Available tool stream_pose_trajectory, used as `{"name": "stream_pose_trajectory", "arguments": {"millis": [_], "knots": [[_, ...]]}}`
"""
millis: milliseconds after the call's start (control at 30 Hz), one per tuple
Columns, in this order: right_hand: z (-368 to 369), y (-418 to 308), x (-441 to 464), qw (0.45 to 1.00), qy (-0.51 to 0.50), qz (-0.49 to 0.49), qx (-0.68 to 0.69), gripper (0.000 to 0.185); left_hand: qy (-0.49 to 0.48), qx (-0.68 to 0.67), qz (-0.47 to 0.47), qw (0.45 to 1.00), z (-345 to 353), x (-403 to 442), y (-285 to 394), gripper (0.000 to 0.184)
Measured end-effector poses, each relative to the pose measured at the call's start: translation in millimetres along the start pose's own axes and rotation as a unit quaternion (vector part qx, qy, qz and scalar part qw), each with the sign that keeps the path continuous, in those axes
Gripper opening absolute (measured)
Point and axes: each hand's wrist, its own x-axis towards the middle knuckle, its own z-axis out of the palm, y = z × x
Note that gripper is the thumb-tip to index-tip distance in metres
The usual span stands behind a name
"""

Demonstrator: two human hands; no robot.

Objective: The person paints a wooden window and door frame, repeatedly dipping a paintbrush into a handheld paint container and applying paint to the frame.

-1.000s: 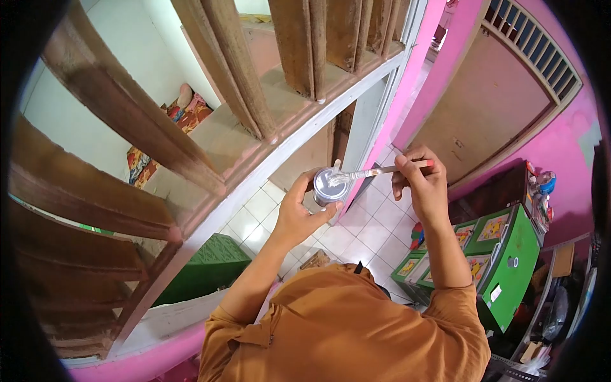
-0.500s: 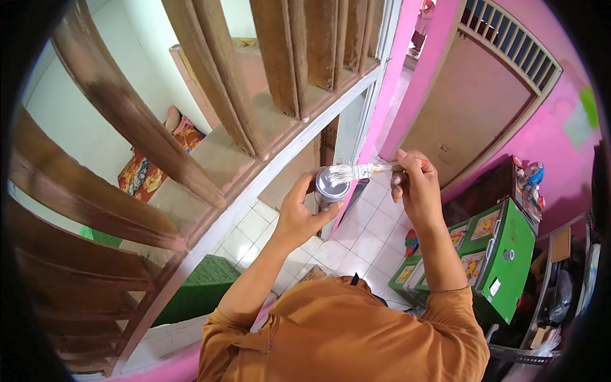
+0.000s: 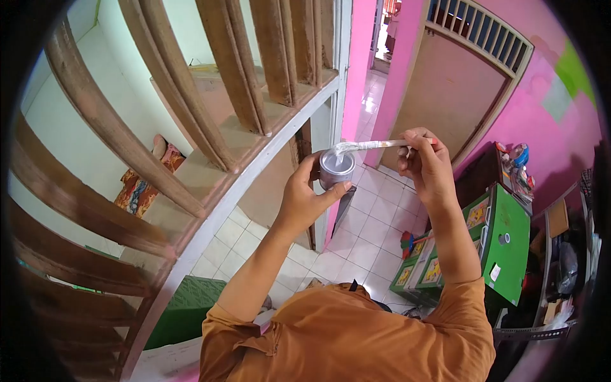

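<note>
My left hand (image 3: 310,202) is wrapped round a small metal paint can (image 3: 337,170), its open mouth tilted toward me. Grey-white paint coats the can's inside. In my right hand (image 3: 428,167) is a paintbrush (image 3: 377,145), pinched by its handle and lying nearly level. White paint covers its bristles, which are at the far rim of the can; the brush is seen edge-on. To the left of the can runs a wooden ledge with a white-painted edge (image 3: 254,160), below brown wooden slats (image 3: 219,95).
A green drawer cabinet (image 3: 512,239) stands at the right, with a small round object (image 3: 504,239) on top. Beside it is a metal shelf rack (image 3: 534,333) with mixed items. A closed door (image 3: 449,95) is set in the pink wall. White tiles (image 3: 363,235) cover the floor.
My right hand has turned the brush from flat to edge-on, its bristles now at the can's far rim. The view has shifted, and the can sits slightly right in it.
</note>
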Motion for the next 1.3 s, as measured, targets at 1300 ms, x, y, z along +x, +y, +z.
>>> {"name": "stream_pose_trajectory", "arguments": {"millis": [1300], "knots": [[-18.3, -28.7, 16.7, 0.816, -0.225, -0.419, -0.329, 0.009, 0.037, -0.04, 0.03, 0.998, 2.2, 24.9, 2.2, 0.064]]}}
